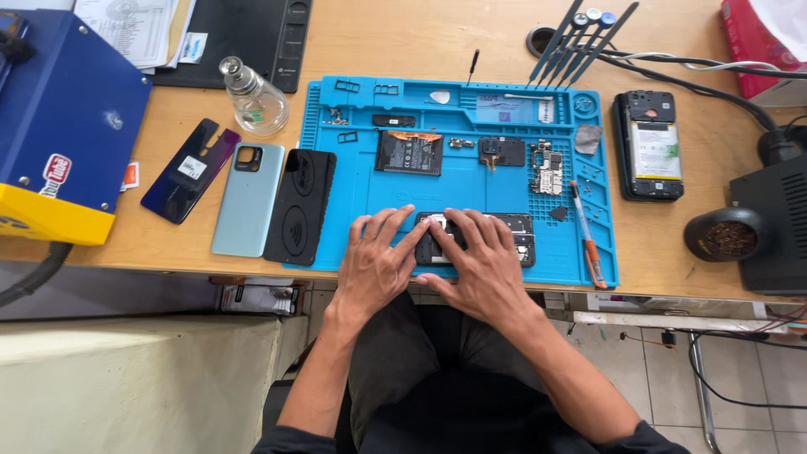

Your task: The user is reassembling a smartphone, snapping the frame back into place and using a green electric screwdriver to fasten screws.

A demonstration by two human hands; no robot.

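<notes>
An opened black phone frame (519,231) lies near the front edge of the blue repair mat (471,181). My left hand (377,265) rests flat on the mat, its fingertips touching the frame's left end. My right hand (481,261) lies over the frame's middle with fingers spread and pressing down. Neither hand grips anything. Farther back on the mat lie a black battery (409,152), a small black cover piece (502,151) and a circuit board (546,172). An orange-handled screwdriver (587,235) lies to the right of my right hand.
On the wooden desk to the left lie a pale blue phone back (246,198), a black back cover (301,204) and a purple cover (188,171). A glass bottle (253,99), a blue box machine (63,118), another opened phone (648,145) and a black soldering station (773,223) stand around.
</notes>
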